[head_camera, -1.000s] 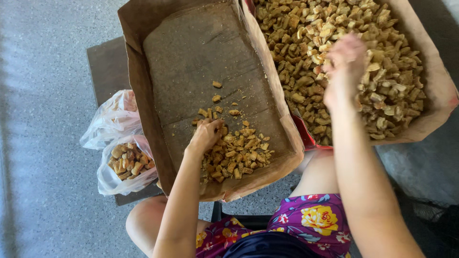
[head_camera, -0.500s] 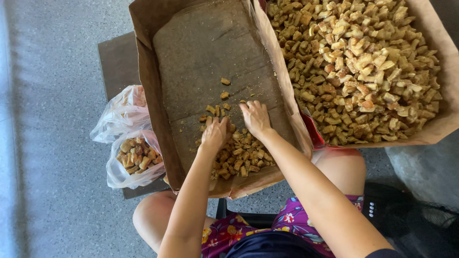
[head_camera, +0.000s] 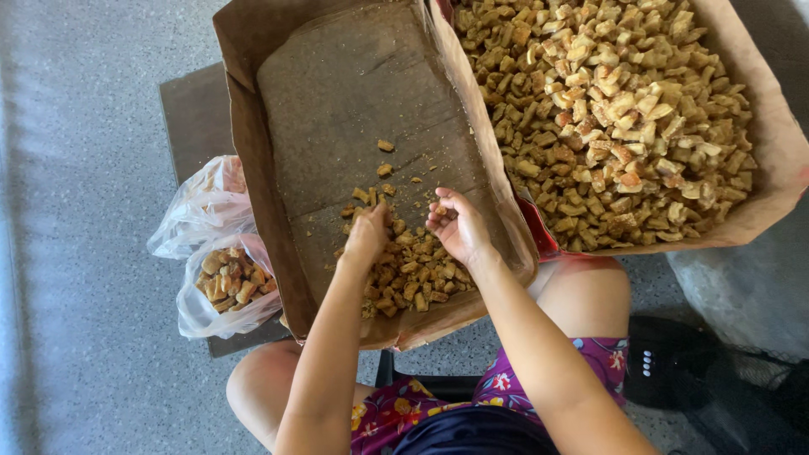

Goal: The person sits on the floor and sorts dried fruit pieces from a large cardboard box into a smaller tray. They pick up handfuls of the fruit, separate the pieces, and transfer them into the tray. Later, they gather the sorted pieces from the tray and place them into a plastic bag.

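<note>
Grey concrete floor below, with two paper-lined cardboard trays propped across my knees. Head view: left hand (head_camera: 367, 236) rests fingers-down on the small heap of fried golden chunks (head_camera: 410, 274) at the near end of the left tray (head_camera: 337, 93); whether it pinches a piece I cannot tell. Right hand (head_camera: 455, 226) sits just beside it, palm turned up and loosely cupped, fingers apart, a few bits near the fingertips. Right tray (head_camera: 758, 101) is heaped full. A clear plastic bag (head_camera: 223, 282) holding some chunks lies at my left on a dark board. Judgement: sorting step, mid-handful; next move needs a gentle gathering grip, as pieces look crumbly.
</note>
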